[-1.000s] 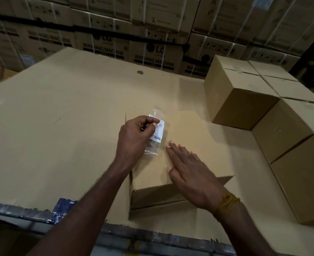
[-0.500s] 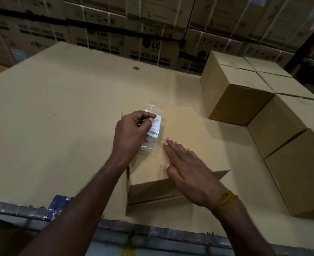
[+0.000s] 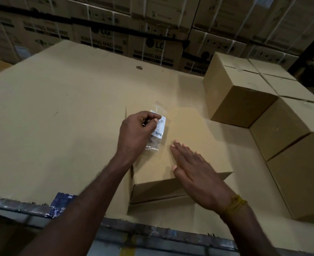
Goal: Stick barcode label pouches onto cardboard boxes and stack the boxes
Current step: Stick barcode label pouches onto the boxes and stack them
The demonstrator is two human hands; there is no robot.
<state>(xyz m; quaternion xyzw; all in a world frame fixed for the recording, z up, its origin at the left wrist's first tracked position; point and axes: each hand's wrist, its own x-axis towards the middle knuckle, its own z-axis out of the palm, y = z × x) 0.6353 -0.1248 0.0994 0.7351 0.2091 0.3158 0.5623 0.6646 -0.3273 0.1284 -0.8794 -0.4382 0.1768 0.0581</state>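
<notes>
The left hand (image 3: pixel 136 133) pinches the clear plastic barcode label pouch (image 3: pixel 158 131) at its top, over the plain brown cardboard box (image 3: pixel 189 145); its long axis runs away from the person; the right hand (image 3: pixel 198 170), flat and straight-fingered, waits just beside it, rightward.

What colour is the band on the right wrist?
Yellow: the wrist band, clearest in the head view.

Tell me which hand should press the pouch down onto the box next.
Probably the right hand: open and flat on the box beside the pouch. The left hand is pinching it.
</notes>
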